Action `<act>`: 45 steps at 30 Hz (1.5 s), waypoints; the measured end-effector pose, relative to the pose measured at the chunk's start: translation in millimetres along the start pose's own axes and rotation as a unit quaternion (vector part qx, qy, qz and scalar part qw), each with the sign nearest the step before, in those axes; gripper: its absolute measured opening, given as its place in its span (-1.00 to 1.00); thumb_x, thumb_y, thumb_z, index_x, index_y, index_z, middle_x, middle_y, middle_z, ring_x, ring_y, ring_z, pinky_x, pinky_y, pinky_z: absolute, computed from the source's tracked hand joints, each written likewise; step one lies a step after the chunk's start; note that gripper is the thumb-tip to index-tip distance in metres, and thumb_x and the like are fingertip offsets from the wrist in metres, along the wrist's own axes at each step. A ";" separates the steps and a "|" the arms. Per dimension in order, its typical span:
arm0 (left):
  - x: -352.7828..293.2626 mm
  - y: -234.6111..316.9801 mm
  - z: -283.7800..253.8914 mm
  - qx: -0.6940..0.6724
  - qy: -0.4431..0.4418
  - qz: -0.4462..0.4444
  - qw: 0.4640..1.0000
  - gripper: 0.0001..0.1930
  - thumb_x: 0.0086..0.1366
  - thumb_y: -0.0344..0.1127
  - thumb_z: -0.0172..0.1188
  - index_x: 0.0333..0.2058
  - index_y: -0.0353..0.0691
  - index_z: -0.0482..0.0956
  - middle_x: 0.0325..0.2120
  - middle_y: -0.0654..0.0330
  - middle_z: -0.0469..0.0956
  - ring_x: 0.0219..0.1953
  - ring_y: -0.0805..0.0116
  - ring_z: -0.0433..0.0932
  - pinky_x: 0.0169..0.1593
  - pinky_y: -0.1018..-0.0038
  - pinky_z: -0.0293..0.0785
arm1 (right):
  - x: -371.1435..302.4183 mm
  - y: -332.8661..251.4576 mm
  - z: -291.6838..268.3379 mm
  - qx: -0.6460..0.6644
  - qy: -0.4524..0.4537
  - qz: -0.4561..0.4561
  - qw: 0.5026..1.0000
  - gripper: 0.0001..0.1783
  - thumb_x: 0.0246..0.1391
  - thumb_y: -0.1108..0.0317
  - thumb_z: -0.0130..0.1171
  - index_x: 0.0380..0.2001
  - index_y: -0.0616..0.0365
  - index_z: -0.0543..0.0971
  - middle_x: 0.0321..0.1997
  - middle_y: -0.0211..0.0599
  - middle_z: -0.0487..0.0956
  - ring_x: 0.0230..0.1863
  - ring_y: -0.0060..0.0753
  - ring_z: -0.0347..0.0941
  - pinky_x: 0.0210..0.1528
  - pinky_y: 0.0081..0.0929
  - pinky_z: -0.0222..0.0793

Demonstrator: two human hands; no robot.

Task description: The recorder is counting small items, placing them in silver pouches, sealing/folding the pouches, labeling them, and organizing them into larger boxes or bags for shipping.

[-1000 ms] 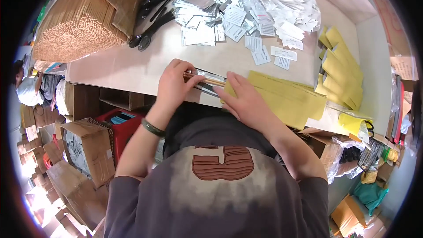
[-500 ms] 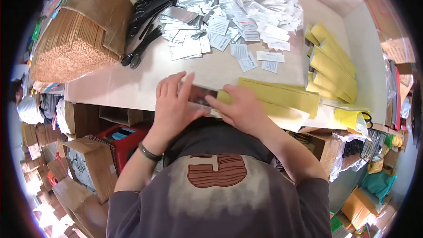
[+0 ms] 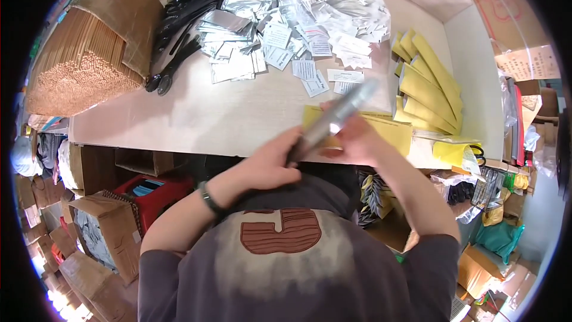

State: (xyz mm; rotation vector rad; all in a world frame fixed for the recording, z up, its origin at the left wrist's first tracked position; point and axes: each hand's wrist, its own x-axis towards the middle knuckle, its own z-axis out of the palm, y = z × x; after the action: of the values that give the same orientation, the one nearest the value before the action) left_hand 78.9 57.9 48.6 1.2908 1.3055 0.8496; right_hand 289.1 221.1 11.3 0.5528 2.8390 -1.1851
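A long, narrow, shiny grey-brown packet (image 3: 333, 120), smeared by motion, slants up and to the right over the table's front edge. My left hand (image 3: 273, 161) is closed on its lower end. My right hand (image 3: 360, 142) has its fingers curled about the packet's middle, one fingertip showing past its far side; blur hides the exact grip. Flat yellow card strips (image 3: 390, 134) lie beneath and beyond the right hand. Farther right, folded yellow card sleeves (image 3: 432, 86) are fanned out on the table.
At the left a carton (image 3: 83, 71) holds tightly stacked brown card. Beside it lie black-handled tools (image 3: 179, 65). Silvery packets (image 3: 235, 42), printed slips (image 3: 310, 77) and a clear bag (image 3: 339, 0) of white pieces cover the back. Scissors (image 3: 478, 154) lie near the right corner.
The packet has swung from lying nearly level to slanting upward right. My left hand has moved right and turned toward it; my right hand has shifted right, away from the yellow strip's end.
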 end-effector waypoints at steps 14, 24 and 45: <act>-44.8 -16.1 -44.3 0.373 0.225 -0.092 0.895 -0.36 -0.03 -0.28 0.41 0.05 -0.21 0.38 -0.20 0.07 0.46 -0.22 0.00 0.52 -0.17 0.27 0.49 | 48.7 -46.7 32.2 -0.114 0.153 0.217 0.957 -0.70 0.05 0.17 0.09 -0.59 0.18 0.50 -0.56 -0.06 0.54 -0.44 0.10 0.50 -0.37 -0.08 0.39; -36.1 -7.2 -77.9 0.399 0.050 -0.018 0.915 -0.18 -0.17 -0.25 0.50 0.14 -0.19 0.37 -0.16 0.05 0.48 -0.12 0.02 0.48 -0.08 0.27 0.45 | 72.3 -30.6 -6.9 -0.239 0.148 0.102 0.954 -0.85 0.01 0.34 0.11 -0.37 0.18 0.52 -0.42 -0.02 0.55 -0.29 0.00 0.52 -0.23 -0.12 0.42; -27.8 -85.8 -179.7 0.490 0.435 -0.033 0.755 -0.74 0.13 -0.37 0.13 -0.16 -0.14 0.56 -0.17 0.06 0.52 -0.10 0.04 0.53 -0.10 0.21 0.53 | 181.0 -41.8 7.6 -0.145 0.328 -0.012 0.933 -0.86 0.08 0.47 -0.01 -0.35 0.32 0.51 -0.13 0.05 0.47 -0.01 0.08 0.37 0.04 -0.13 0.32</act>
State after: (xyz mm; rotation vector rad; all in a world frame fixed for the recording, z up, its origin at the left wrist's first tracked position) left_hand -117.1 50.2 4.3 1.6524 2.7905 0.7269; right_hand 104.9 245.7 7.7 1.0620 3.4745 -0.6275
